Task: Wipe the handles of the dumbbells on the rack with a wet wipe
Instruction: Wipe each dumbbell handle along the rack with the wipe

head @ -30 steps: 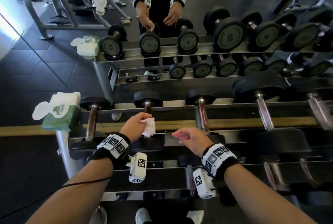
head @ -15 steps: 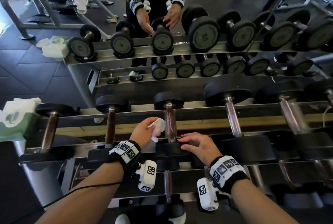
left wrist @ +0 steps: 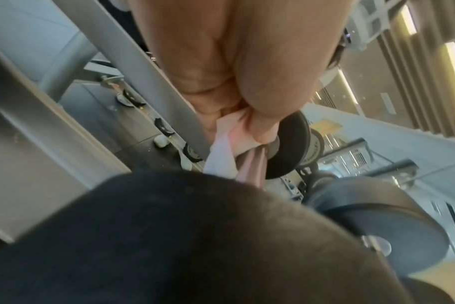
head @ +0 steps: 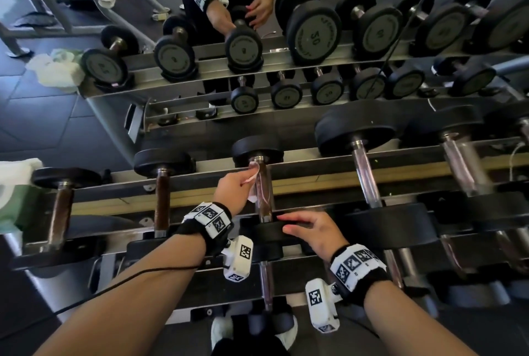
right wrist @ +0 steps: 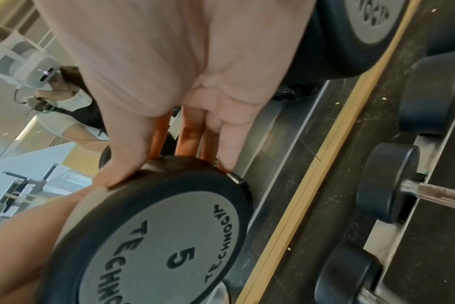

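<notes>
A small dumbbell marked 5 [right wrist: 169,242] lies across the top rails of the rack [head: 315,178], its handle [head: 263,192] pointing away from me. My left hand [head: 237,186] grips a white wet wipe [head: 253,175] wrapped against the far end of that handle; the wipe [left wrist: 226,148] bunches between thumb and fingers in the left wrist view. My right hand [head: 309,229] rests with spread fingers [right wrist: 226,148] on top of the near black head [head: 269,235] of the same dumbbell.
More dumbbells lie on the rail left [head: 161,192] and right [head: 366,172] of this one, larger toward the right. A green wipe packet [head: 14,198] sits at the rack's left end. A mirror behind shows a person's reflection [head: 226,12] and the rack.
The view has shifted right along the rack. My left hand moved the wipe from beside the handle onto its far end. My right hand settled onto the near dumbbell head.
</notes>
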`<control>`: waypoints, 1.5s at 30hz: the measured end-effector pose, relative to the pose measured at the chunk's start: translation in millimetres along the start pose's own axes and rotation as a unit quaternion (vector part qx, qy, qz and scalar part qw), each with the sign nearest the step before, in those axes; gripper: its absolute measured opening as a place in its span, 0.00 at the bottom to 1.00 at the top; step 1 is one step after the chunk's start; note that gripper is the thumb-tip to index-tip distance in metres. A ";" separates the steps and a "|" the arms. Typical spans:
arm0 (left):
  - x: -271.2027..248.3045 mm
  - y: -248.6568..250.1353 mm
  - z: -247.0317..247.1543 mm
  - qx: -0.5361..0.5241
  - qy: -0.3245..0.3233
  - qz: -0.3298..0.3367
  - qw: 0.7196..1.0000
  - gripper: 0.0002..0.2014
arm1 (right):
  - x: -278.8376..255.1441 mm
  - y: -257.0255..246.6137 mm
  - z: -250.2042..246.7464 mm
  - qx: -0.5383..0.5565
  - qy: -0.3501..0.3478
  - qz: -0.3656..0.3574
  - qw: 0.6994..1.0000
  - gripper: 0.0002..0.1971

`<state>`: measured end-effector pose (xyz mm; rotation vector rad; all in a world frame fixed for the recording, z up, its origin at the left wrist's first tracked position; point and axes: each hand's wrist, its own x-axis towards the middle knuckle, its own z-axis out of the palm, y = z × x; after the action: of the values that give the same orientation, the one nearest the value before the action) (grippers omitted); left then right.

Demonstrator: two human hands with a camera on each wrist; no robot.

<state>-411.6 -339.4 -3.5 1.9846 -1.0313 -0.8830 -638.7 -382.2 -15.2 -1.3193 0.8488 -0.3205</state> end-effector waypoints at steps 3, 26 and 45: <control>-7.9 -6.8 -1.8 0.060 -0.032 0.013 0.998 0.17 | -1.2 -0.6 -0.1 0.007 0.000 -0.002 1.000 0.14; -34.6 -15.2 -9.4 0.031 -0.127 0.009 0.991 0.18 | -13.7 8.8 18.0 0.048 0.072 -0.029 0.996 0.15; -61.6 -14.9 0.0 -0.148 -0.138 -0.074 0.977 0.19 | -9.5 24.0 41.5 0.065 0.148 -0.011 0.987 0.21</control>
<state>-433.5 -279.9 -1.1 1.7352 -0.8481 -1.3402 -622.0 -340.1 -33.7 -1.1758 1.0424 -0.5908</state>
